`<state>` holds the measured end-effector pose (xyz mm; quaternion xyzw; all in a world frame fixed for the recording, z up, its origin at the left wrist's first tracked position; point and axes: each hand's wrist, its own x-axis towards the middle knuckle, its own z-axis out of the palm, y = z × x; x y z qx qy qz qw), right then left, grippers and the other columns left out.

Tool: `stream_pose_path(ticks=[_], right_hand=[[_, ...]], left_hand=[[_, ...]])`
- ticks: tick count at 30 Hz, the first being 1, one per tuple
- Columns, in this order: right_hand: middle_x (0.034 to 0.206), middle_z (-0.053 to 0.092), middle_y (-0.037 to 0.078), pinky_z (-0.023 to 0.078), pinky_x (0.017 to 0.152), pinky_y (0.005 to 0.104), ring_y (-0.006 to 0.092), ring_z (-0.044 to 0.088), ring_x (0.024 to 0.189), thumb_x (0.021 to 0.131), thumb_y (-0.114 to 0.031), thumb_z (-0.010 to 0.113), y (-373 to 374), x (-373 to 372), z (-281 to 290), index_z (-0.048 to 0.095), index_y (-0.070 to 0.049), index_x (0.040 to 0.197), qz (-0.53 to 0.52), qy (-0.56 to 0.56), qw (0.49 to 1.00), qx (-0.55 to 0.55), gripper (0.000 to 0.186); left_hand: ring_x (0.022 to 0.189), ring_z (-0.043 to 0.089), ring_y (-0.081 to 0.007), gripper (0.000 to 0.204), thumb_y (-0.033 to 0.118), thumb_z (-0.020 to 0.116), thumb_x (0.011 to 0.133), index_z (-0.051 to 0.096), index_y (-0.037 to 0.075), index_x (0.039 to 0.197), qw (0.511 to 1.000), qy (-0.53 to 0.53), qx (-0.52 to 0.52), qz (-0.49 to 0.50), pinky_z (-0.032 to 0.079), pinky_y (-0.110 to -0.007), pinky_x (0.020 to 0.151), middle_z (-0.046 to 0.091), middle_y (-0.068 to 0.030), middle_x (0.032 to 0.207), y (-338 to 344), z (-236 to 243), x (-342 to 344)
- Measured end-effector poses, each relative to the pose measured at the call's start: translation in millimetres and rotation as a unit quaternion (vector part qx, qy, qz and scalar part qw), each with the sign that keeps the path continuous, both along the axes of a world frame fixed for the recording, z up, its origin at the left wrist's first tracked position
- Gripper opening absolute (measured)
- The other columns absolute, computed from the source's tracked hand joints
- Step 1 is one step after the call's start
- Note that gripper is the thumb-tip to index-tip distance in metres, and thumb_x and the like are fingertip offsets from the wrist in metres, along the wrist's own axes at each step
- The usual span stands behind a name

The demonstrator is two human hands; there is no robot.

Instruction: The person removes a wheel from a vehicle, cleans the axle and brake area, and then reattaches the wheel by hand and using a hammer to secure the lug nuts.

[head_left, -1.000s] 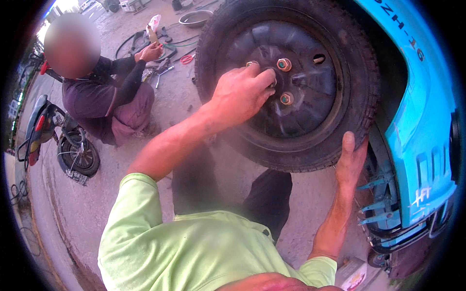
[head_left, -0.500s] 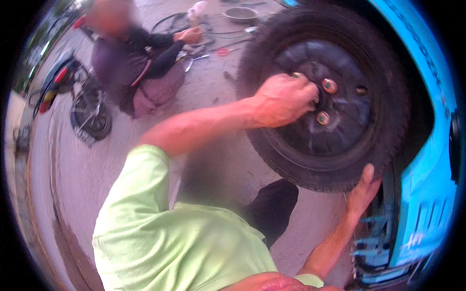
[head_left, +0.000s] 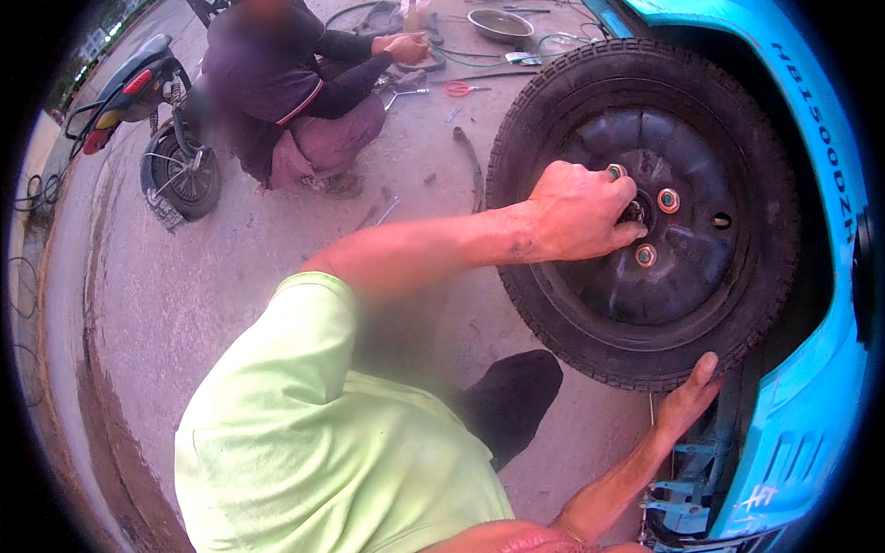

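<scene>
A black wheel (head_left: 687,290) with a treaded tyre stands upright in the arch of a bright blue vehicle (head_left: 811,350). Near its hub show three lug nuts, the upper one (head_left: 617,172), the right one (head_left: 668,200) and the lower one (head_left: 646,256). My left hand (head_left: 585,214) is closed at the hub's left side, fingers curled inward; what they pinch is hidden beneath them. Against the tyre's bottom edge rests my right hand (head_left: 690,401), its thumb up on the sidewall and its other fingers out of sight behind the tread.
At the upper left a person (head_left: 295,101) squats on the concrete, hands together, beside a parked two-wheeler (head_left: 161,129). A metal basin (head_left: 501,26), red-handled tool (head_left: 461,89), hose piece (head_left: 468,157) and cables lie beyond. Blue metal parts (head_left: 687,498) sit under the vehicle.
The view has shifted, so wheel and person sit lower and farther right. My left hand stays at the hub, wrist turned slightly; my right hand keeps its place under the tyre.
</scene>
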<state>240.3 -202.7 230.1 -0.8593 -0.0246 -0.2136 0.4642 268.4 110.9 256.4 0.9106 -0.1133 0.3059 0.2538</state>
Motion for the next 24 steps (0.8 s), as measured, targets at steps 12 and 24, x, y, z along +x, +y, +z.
stream_pose_path(ticks=[12,24], right_hand=[[0.145,0.044,0.029,0.035,0.111,0.0426,0.0346,0.047,0.130,0.098,-0.056,0.050,-2,1,-6,0.038,0.014,0.143,0.004,-0.033,0.999,0.023,0.084],[0.153,0.036,0.024,0.031,0.116,0.0421,0.0322,0.042,0.135,0.101,-0.051,0.047,15,-8,1,0.033,0.012,0.147,-0.067,-0.004,0.990,0.123,0.079]], left_hand=[[0.077,0.067,-0.0350,0.033,0.028,0.074,0.078,0.056,0.005,0.092,0.998,-0.052,-0.008,-0.041,0.054,-0.045,0.065,0.062,-0.0154,0.088,-1,-8,4],[0.081,0.067,-0.0195,0.038,0.029,0.074,0.086,0.068,0.002,0.111,0.930,0.148,-0.263,0.211,0.054,-0.035,0.075,0.071,-0.0157,0.093,202,-157,-95]])
